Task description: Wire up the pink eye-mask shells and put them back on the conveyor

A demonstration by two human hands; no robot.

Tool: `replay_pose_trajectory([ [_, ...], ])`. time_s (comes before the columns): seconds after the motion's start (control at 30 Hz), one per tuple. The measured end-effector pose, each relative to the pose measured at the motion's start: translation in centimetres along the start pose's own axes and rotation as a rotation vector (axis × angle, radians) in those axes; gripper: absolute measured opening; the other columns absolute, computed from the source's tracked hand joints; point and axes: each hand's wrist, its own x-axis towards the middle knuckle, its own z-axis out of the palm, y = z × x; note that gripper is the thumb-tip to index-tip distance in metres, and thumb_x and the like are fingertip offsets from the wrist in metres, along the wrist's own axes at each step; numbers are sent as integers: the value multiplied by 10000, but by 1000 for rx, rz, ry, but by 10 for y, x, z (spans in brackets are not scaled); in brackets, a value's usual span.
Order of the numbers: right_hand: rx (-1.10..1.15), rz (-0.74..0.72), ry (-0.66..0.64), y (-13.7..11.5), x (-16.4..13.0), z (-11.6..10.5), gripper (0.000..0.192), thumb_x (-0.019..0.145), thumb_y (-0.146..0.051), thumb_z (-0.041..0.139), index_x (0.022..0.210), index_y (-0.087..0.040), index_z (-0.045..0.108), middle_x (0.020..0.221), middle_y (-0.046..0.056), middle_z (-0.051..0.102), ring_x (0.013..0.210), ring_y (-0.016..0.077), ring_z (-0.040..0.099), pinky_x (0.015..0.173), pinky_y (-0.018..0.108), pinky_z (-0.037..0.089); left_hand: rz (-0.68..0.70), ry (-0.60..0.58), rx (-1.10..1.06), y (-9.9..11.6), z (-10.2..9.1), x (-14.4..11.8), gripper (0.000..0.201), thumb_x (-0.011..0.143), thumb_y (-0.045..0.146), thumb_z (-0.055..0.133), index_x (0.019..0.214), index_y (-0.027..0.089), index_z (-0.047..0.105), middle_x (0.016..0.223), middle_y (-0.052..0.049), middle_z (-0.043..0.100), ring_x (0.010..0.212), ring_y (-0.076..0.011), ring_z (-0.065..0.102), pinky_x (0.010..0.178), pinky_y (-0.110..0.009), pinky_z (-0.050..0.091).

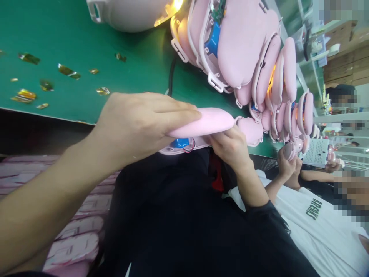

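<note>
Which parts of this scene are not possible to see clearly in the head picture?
- Underside of the pink shell: hidden by the left hand and right hand.
- Blue part inside it: mostly covered by the left hand.
- White casing: cut off by the top edge.
- Printed sheet: text too small.

A green tabletop ran across the upper part of the view, its dark front edge falling away into shadow. Small scraps of gold foil lay scattered over its left side, and a warm yellow light glared near its top edge. At the far right stood pale metal racking with brown cardboard boxes behind it, and a printed white sheet stood propped up lower down.
</note>
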Motion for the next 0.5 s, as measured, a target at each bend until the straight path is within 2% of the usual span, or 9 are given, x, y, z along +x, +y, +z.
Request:
replay_pose_trajectory([
  [0.1, 0, 8, -48, -12, -1, 0, 265, 1061, -392, 703, 977, -165, 812, 895, 96, 740, 962, 258, 671, 879, 410, 625, 71, 44, -15, 0, 5, -6, 304, 1140, 283, 518, 1321, 278, 762, 1352, 54, 783, 1217, -194, 783, 1025, -357, 675],
  [0.17, -51, 48, -59, -17, -2, 3, 338, 1071, -428, 678, 936, -146, 806, 871, 109, 734, 933, 268, 670, 861, 430, 626, 83, 54, -20, 1, 8, -12, 319, 1122, 258, 544, 1373, 286, 738, 1380, 37, 773, 1238, -213, 777, 1057, -370, 667],
  [0.27, -43, 22, -66, -15, -14, 1, 377, 1095, -448, 623, 918, -166, 801, 858, 92, 742, 914, 252, 687, 880, 426, 632, 99, 44, 12, 6, 6, -21, 512, 1079, 182, 569, 1567, 336, 598, 1473, -1, 725, 1314, -251, 740, 1144, -423, 629],
  [0.3, -5, -3, -16, -13, -21, -3, 358, 1098, -429, 614, 919, -180, 799, 877, 80, 755, 939, 242, 702, 909, 411, 637, 120, 36, 40, 8, 5, -24, 599, 1064, 160, 563, 1628, 359, 525, 1493, -9, 712, 1336, -264, 727, 1151, -442, 625],
  [0.37, 65, 17, 214, -9, -37, -9, 299, 1093, -351, 589, 948, -197, 800, 959, 72, 787, 1029, 224, 726, 976, 378, 633, 189, -1, 98, 10, 5, -29, 707, 1038, 173, 546, 1697, 392, 409, 1489, -16, 712, 1365, -302, 704, 1149, -500, 625],
  [0.43, 80, 172, 443, -8, -48, -7, 293, 1079, -343, 560, 1100, -187, 808, 1185, 118, 800, 1201, 243, 713, 1073, 401, 600, 263, -48, 154, 11, 10, -34, 683, 1016, 292, 585, 1676, 377, 429, 1486, -57, 709, 1390, -386, 671, 1176, -628, 584],
  [0.47, 66, 245, 445, -9, -48, -2, 352, 1078, -399, 558, 1235, -185, 789, 1355, 145, 764, 1317, 272, 674, 1139, 436, 564, 278, -55, 182, 10, 14, -37, 633, 999, 363, 630, 1617, 360, 493, 1487, -86, 703, 1389, -433, 658, 1187, -700, 547],
  [0.5, 47, 289, 375, -10, -45, 5, 421, 1079, -459, 563, 1355, -200, 749, 1476, 143, 719, 1388, 287, 640, 1185, 456, 526, 274, -49, 201, 9, 19, -40, 597, 975, 420, 684, 1549, 339, 543, 1507, -117, 683, 1379, -461, 654, 1176, -732, 535],
])
